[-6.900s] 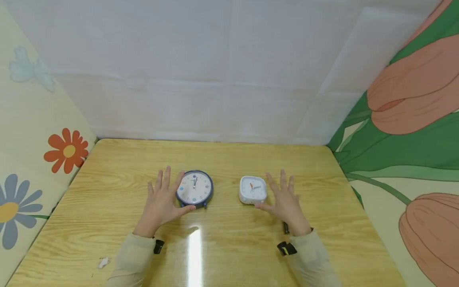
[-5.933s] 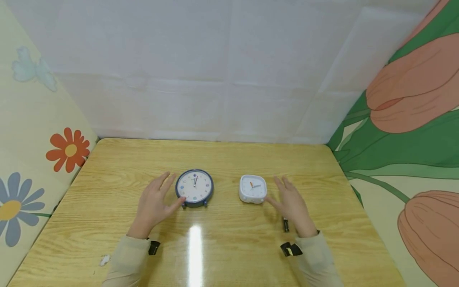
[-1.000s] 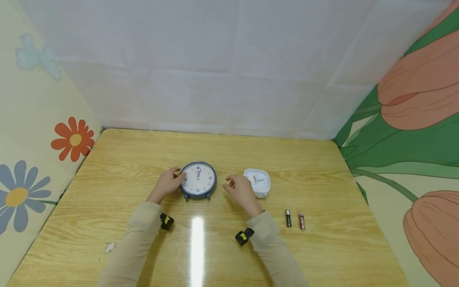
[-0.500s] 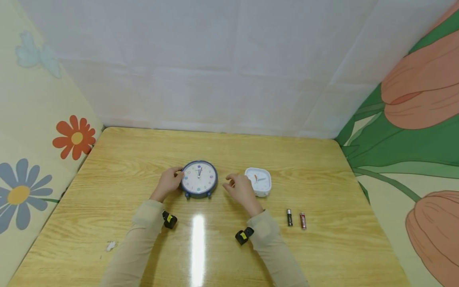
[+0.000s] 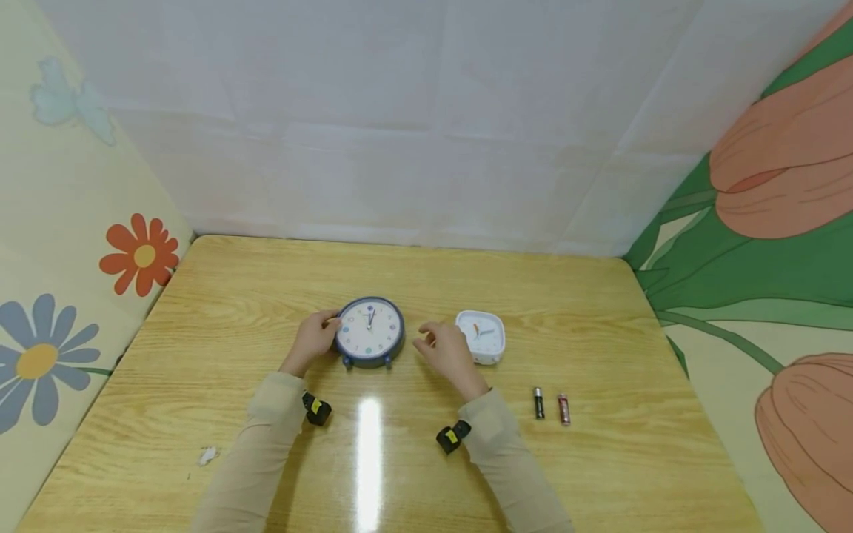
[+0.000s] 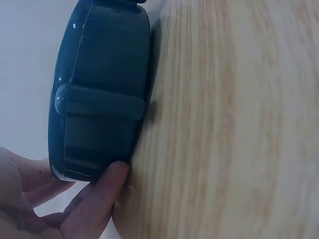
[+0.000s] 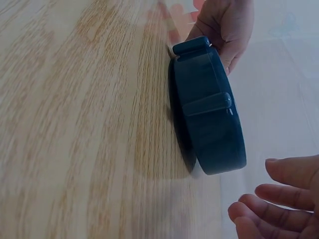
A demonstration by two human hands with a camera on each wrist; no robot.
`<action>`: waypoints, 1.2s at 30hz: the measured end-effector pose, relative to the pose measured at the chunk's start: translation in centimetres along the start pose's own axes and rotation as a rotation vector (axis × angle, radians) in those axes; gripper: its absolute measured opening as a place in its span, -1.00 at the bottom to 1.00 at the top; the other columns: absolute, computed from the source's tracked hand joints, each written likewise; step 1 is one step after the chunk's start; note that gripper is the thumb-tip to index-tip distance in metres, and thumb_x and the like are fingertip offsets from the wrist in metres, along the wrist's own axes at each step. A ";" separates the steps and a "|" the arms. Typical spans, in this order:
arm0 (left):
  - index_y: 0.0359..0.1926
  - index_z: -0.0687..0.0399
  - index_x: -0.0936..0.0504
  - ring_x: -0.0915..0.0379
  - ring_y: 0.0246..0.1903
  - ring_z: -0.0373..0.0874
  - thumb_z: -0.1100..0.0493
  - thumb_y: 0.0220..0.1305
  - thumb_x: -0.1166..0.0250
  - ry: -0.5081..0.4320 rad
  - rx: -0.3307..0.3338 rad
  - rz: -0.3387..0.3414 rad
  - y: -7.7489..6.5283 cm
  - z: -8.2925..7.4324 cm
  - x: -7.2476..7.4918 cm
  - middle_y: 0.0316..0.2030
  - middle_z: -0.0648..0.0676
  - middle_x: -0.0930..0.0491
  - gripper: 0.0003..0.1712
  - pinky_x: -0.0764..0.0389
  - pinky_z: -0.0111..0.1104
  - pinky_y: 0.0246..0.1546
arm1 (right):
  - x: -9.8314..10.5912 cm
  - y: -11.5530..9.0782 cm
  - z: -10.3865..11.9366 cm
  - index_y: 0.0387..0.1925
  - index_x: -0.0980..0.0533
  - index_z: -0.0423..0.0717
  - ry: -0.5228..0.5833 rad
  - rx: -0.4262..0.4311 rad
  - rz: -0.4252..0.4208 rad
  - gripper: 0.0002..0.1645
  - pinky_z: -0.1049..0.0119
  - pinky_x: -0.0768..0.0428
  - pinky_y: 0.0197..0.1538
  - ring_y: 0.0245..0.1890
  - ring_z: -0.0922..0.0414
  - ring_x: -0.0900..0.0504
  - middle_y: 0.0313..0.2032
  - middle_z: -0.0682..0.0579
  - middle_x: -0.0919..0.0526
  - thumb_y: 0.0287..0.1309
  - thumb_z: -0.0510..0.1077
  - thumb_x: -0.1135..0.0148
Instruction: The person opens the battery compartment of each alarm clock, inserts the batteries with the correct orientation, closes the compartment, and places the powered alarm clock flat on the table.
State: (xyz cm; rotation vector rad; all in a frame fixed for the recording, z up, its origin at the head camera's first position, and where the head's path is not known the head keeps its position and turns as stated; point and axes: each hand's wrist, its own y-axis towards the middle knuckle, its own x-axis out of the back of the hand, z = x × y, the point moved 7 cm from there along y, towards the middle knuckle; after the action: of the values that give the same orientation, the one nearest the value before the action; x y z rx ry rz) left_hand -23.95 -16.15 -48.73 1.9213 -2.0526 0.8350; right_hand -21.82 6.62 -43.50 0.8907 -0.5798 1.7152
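A round dark-blue clock point(image 5: 369, 332) with a white face and two short feet lies face up on the wooden table point(image 5: 300, 274). My left hand point(image 5: 312, 340) grips its left edge, thumb at the rim of the face. In the left wrist view, fingertips point(image 6: 113, 177) press on the blue side of the casing, near the tabletop. My right hand point(image 5: 448, 354) hovers between the two clocks, fingers loosely curled and holding nothing. A gap separates its fingertips from the round clock in the right wrist view. Partly behind this hand sits a small white square clock point(image 5: 484, 342).
Two batteries, one black point(image 5: 538, 403) and one red point(image 5: 564, 409), lie to the right, nearer than the white clock. A small white patch point(image 5: 208, 456) marks the table at front left. A white sheet point(image 5: 413, 133) rises behind the table, with flowered panels on both sides.
Earlier both hands were spread wide beside the clocks. The left now grips the round clock; the right has moved left past the white clock, uncovering the batteries. Little differs over the last second.
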 end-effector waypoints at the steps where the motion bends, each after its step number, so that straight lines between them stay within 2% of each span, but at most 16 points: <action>1: 0.23 0.39 -0.26 -0.39 -0.15 0.04 0.23 0.38 0.10 -0.009 0.003 0.000 0.0 0.1 0.0 0.05 0.40 -0.38 -0.54 -0.53 -0.28 -0.24 | 0.0 0.0 0.0 -0.15 -0.55 -0.31 0.001 -0.003 -0.001 -0.68 0.26 -0.55 -0.35 -0.41 0.07 -0.57 -0.42 -0.07 -0.62 0.12 -0.15 -0.20; 4: 0.24 0.39 -0.25 -0.38 -0.14 0.04 0.23 0.39 0.12 -0.052 0.023 0.005 0.0 0.4 0.0 0.07 0.38 -0.37 -0.53 -0.54 -0.31 -0.24 | -0.1 0.1 0.0 -0.15 -0.55 -0.29 -0.001 -0.005 -0.004 -0.68 0.26 -0.55 -0.34 -0.41 0.07 -0.57 -0.42 -0.07 -0.62 0.12 -0.14 -0.20; 10: 0.26 0.36 -0.22 -0.41 -0.20 0.03 0.23 0.40 0.14 -0.127 0.052 0.025 -0.1 0.7 0.1 0.05 0.37 -0.37 -0.53 -0.59 -0.36 -0.38 | -0.6 0.4 -0.1 -0.06 -0.51 -0.29 0.031 -0.030 0.009 -0.60 0.28 -0.55 -0.36 -0.40 0.08 -0.57 -0.37 -0.08 -0.62 0.18 -0.07 -0.14; 19: 0.26 0.37 -0.22 -0.41 -0.24 0.02 0.24 0.40 0.13 -0.133 0.046 0.017 -0.1 0.6 0.1 0.06 0.38 -0.37 -0.53 -0.59 -0.38 -0.40 | -2.2 1.4 -0.9 0.09 -0.42 -0.25 0.135 -0.162 0.085 -0.38 0.31 -0.53 -0.32 -0.32 0.11 -0.54 -0.23 -0.08 -0.60 0.22 0.15 -0.01; 23: 0.26 0.37 -0.22 -0.42 -0.25 0.01 0.24 0.40 0.14 -0.147 0.052 0.022 -0.2 0.6 0.1 0.06 0.37 -0.36 -0.53 -0.60 -0.37 -0.41 | -2.8 1.8 -1.2 0.13 -0.40 -0.21 0.146 -0.234 0.100 -0.34 0.26 -0.54 -0.21 -0.22 0.07 -0.54 -0.15 -0.08 -0.59 0.21 0.20 0.01; 28: 0.26 0.36 -0.22 -0.44 -0.30 0.00 0.24 0.40 0.14 -0.161 0.054 0.027 -0.2 0.6 0.1 0.05 0.37 -0.37 -0.53 -0.60 -0.36 -0.43 | -3.4 2.2 -1.1 0.10 -0.41 -0.28 0.226 -0.228 0.094 -0.38 0.21 -0.54 -0.10 -0.16 0.03 -0.55 -0.12 -0.15 -0.58 0.24 0.14 0.01; 30: 0.26 0.36 -0.23 -0.43 -0.29 0.00 0.25 0.40 0.14 -0.167 0.056 0.027 -0.2 0.7 0.1 0.06 0.37 -0.37 -0.53 -0.60 -0.36 -0.42 | -3.6 2.3 -1.1 0.10 -0.41 -0.30 0.263 -0.225 0.093 -0.39 0.24 -0.56 -0.14 -0.22 0.05 -0.57 -0.13 -0.16 -0.58 0.25 0.11 0.01; 36: 0.26 0.37 -0.23 -0.42 -0.28 0.01 0.25 0.40 0.14 -0.176 0.051 0.023 -0.2 0.6 0.1 0.07 0.37 -0.36 -0.54 -0.60 -0.37 -0.43 | -4.6 2.6 -1.3 0.13 -0.36 -0.31 0.405 -0.270 0.112 -0.42 0.35 -0.59 -0.47 -0.49 0.11 -0.60 -0.19 -0.19 -0.59 0.25 0.03 -0.02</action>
State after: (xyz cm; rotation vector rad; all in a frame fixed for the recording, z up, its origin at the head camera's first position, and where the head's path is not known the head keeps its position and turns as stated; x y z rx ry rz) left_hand -23.60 -16.57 -49.12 2.0702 -2.1758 0.7545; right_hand -23.90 4.08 -47.79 0.3120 -0.5760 1.8011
